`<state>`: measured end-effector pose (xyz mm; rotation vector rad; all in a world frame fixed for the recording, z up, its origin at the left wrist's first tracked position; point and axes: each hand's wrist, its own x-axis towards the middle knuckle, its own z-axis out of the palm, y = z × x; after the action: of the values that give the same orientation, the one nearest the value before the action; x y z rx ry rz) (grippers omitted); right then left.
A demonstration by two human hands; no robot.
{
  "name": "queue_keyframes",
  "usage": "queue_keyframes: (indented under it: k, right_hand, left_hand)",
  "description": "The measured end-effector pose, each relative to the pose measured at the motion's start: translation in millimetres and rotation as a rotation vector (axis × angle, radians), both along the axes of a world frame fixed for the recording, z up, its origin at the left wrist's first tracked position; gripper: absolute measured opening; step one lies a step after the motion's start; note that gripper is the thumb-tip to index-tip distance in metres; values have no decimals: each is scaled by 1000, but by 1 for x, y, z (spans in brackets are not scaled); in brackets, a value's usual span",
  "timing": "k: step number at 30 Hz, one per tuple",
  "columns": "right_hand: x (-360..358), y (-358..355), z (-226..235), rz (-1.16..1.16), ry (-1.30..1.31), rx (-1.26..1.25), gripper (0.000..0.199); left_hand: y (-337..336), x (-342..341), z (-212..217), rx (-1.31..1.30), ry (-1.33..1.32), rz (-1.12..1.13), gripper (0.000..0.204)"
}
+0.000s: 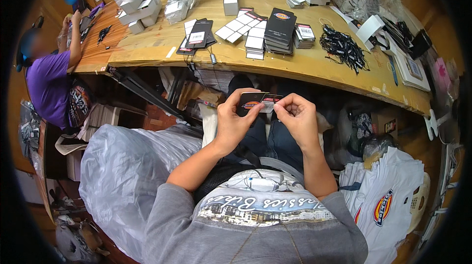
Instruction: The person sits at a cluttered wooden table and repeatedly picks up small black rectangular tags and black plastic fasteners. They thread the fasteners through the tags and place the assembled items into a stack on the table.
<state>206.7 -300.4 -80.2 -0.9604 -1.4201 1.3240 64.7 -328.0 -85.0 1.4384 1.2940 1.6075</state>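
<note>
Black hang tag [251,102] pinched between left hand [235,121] and right hand [297,119].

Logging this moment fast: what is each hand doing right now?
Left hand: closed on a black card tag.
Right hand: fingers pinching a small white label against that tag.

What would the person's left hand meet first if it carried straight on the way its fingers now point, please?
The left hand points up and forward, holding a black tag. Straight on, it would probably meet the edge of the wooden table first, though depth is hard to judge.
</note>
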Motion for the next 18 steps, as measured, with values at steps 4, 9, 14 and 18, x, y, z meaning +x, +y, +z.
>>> queue_keyframes:
  k: [4,9,14,18]
  right_hand:
    - [4,3,-3,49,38,-25,6]
    - [7,6,-2,110,140,-114,7]
    - [6,6,-6,117,202,-117,8]
    - [3,6,-9,107,243,-125,7]
  left_hand:
    - [-2,-2,2,73,189,-6,25]
    - [-4,-3,4,233,360,-41,25]
    - [1,-6,4,422,519,-106,27]
    - [0,-9,7,381,561,-169,30]
